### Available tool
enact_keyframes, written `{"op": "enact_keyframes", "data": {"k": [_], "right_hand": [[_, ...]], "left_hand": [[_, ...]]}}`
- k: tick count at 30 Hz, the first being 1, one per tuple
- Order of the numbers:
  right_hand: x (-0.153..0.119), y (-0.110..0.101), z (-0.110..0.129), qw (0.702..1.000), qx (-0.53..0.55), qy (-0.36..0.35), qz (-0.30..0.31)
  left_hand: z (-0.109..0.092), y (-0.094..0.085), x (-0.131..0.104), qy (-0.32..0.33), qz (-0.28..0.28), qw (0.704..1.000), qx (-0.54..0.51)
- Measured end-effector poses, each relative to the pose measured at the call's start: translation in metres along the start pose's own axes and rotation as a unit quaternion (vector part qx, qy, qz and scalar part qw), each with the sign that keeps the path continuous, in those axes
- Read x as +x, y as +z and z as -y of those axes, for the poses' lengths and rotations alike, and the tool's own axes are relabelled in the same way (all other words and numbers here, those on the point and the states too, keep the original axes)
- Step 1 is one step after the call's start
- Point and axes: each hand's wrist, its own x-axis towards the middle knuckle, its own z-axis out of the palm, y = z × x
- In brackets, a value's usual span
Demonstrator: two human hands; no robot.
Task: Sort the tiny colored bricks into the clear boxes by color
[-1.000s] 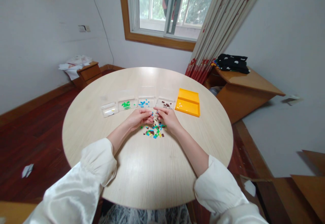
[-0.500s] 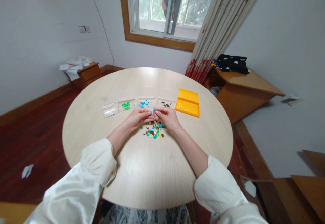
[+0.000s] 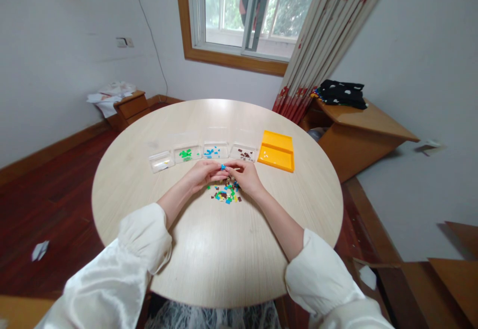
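- Landmark for all places: the pile of small mixed blocks [image 3: 226, 196], loose in green, blue, yellow, brown and cream, on the round pale table [image 3: 220, 249].
- Nearest, well this side of the pile: grey-and-white cloth [image 3: 212, 315] at the table edge; full pale sleeves [image 3: 145, 234] to either side of it, forearms bare beyond the cuffs.
- Right hand [image 3: 247, 175]: at the pile's far right edge, over part of it. Thumb and fingertips pinched on a small blue piece [image 3: 223, 166]; other fingers curled, partly hidden.
- Left hand [image 3: 204, 173]: at the pile's far left edge. Thumb and forefinger closed on that same blue piece, from the other side; remaining fingers folded beneath.
- Blue piece: held just beyond the pile, between the two sets of fingertips. One block or several joined: cannot tell.
- Farther out, a row of clear boxes beyond the pile. Left to right: a box [image 3: 154, 163] with a few bits, some yellow; one [image 3: 196, 158] of green blocks; one [image 3: 224, 153] of blue; one [image 3: 234, 153] of brown.
- Orange case [image 3: 276, 142], beyond the pile and to its right: lid laid open, a few white bits in the near half.
- Past the table, far right of the pile: tilted wooden cabinet [image 3: 347, 140], dark folded cloth [image 3: 341, 93] on top.
- Farthest, straight beyond the pile: wood-framed window [image 3: 224, 8]; red-flowered curtain [image 3: 328, 35] to its right.
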Motion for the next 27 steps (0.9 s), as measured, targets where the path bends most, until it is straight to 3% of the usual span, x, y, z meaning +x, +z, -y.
{"op": "enact_keyframes", "data": {"k": [12,18,21,24,27], "right_hand": [[0.000,0.000,-0.006,0.999,-0.039,-0.006,0.012],[0.001,0.000,-0.005,0.999,-0.052,-0.008,-0.008],[0.003,-0.002,-0.003,0.997,-0.069,-0.010,-0.040],[0.004,-0.003,-0.002,0.994,-0.095,-0.015,-0.052],[0.004,-0.006,-0.002,0.988,-0.137,-0.044,-0.053]], "left_hand": [[0.003,-0.004,0.003,0.027,0.023,0.998,0.042],[0.001,-0.002,0.001,0.053,-0.007,0.996,0.067],[-0.009,-0.005,0.006,0.100,-0.048,0.990,0.084],[-0.024,-0.010,0.018,0.187,-0.113,0.961,0.169],[-0.039,-0.013,0.031,0.266,-0.168,0.888,0.334]]}}
